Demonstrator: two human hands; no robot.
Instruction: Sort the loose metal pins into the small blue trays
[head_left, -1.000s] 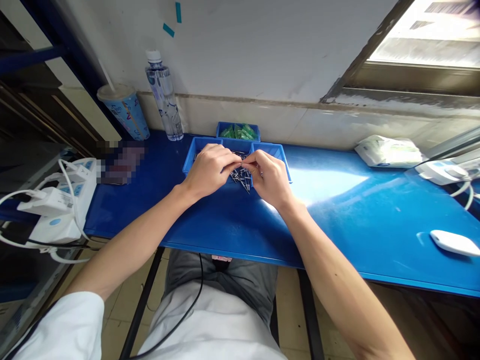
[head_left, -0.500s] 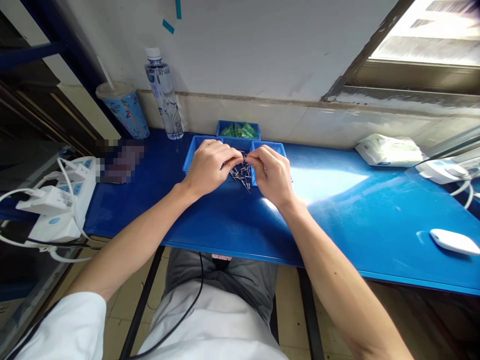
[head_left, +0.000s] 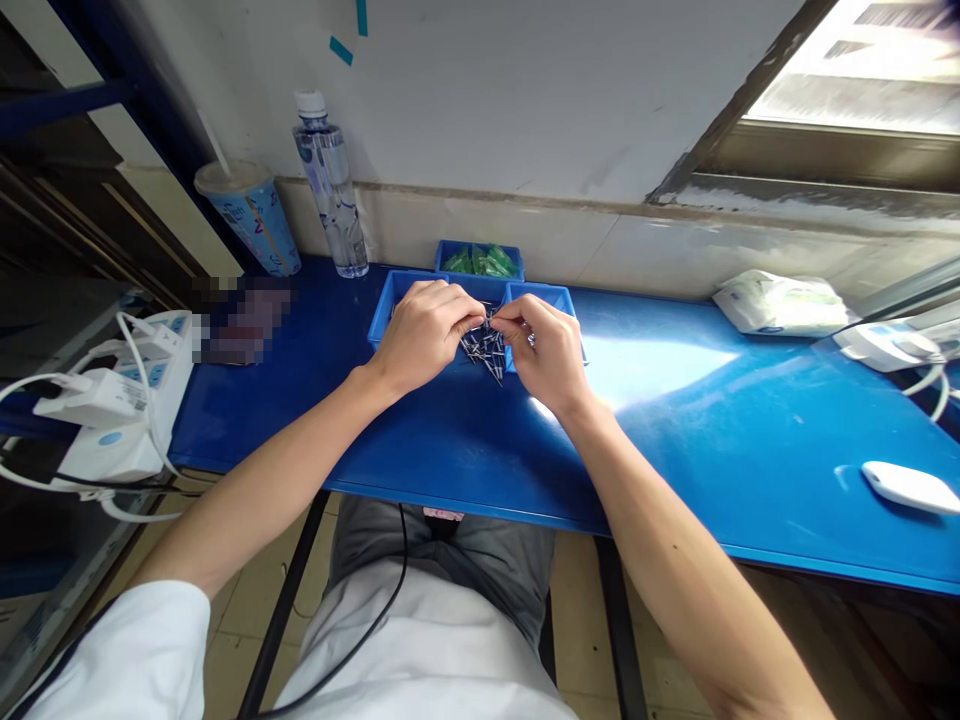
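My left hand point(head_left: 421, 332) and my right hand point(head_left: 549, 352) meet fingertip to fingertip over the blue bins, each closed in a pinch. Something tiny is between the fingertips, too small to name. Just below them lies a pile of thin, dark and silvery metal pieces point(head_left: 486, 358), like small pins or screws. The left hand partly covers the left blue bin point(head_left: 382, 312), and the right hand covers much of the right blue bin point(head_left: 556, 296). Small shiny parts show in the right bin beside my fingers. Behind stands a blue bin point(head_left: 459, 246) with green plastic packets point(head_left: 480, 262).
On the blue table point(head_left: 675, 440), a water bottle point(head_left: 332, 190) and a cup with a straw point(head_left: 253, 220) stand back left. A power strip point(head_left: 124, 410) with cables is at left. To the right are a soft white pack point(head_left: 776, 303) and a white mouse point(head_left: 909, 486).
The view has shifted very slightly. Both hands stay pinched together over the pile, with only a small movement of the fingers.
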